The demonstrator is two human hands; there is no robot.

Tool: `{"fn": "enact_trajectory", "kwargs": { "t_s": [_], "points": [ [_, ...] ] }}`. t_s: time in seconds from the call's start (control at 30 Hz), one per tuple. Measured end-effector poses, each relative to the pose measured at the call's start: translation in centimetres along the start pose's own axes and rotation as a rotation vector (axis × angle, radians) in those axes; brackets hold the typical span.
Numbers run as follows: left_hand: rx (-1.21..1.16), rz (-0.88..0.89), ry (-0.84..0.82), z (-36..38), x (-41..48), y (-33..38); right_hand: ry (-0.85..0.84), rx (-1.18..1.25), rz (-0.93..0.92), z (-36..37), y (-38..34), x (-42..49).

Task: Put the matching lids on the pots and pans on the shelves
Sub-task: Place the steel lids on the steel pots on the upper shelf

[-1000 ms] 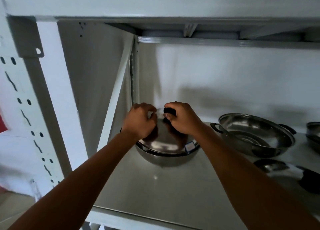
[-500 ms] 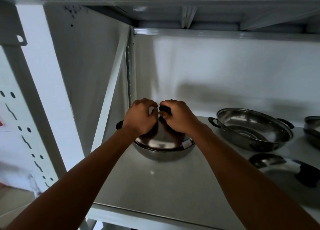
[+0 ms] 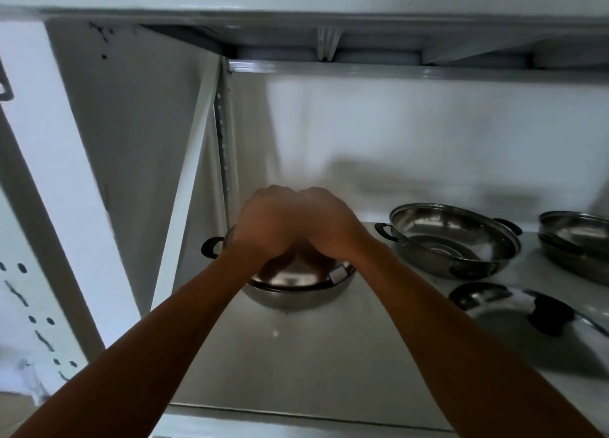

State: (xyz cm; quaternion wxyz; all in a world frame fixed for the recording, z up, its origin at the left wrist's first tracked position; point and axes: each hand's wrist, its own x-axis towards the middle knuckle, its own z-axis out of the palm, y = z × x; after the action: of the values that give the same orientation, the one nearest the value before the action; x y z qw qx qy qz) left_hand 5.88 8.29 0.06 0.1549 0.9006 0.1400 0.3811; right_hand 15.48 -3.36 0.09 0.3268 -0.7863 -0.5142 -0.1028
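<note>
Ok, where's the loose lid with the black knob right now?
The loose lid lies on the shelf at the right of the head view, just in front of the open two-handled pan.

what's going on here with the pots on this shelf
A person has their left hand and right hand side by side on top of a steel lid, which sits on the pot at the left end of the shelf. The fingers are hidden behind the backs of the hands, so the grip can't be made out. To the right, an open pan has no lid, and a loose lid lies in front of it.
</note>
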Motion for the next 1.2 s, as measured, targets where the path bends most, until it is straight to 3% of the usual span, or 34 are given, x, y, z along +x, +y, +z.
{"fn": "enact_trajectory", "kwargs": {
  "t_s": [0.2, 0.57, 0.83, 1.2],
  "points": [
    [-0.018, 0.138, -0.015, 2.8, 0.6, 5.8, 0.071, -0.088, 0.091, -4.9, 4.2, -3.5],
    [0.049, 0.396, -0.094, 10.5, -0.5, 18.1, 0.036, -0.166, 0.1, -16.2, 14.3, -11.9],
    [0.076, 0.382, -0.092, 16.1, 0.0, 24.5, 0.001, -0.134, 0.017, -22.0, 20.0, -16.0],
    [0.154, 0.311, -0.361, 18.2, 0.3, 23.6, -0.233, 0.005, 0.044, -21.9, 20.5, -20.5]
  ]
}}
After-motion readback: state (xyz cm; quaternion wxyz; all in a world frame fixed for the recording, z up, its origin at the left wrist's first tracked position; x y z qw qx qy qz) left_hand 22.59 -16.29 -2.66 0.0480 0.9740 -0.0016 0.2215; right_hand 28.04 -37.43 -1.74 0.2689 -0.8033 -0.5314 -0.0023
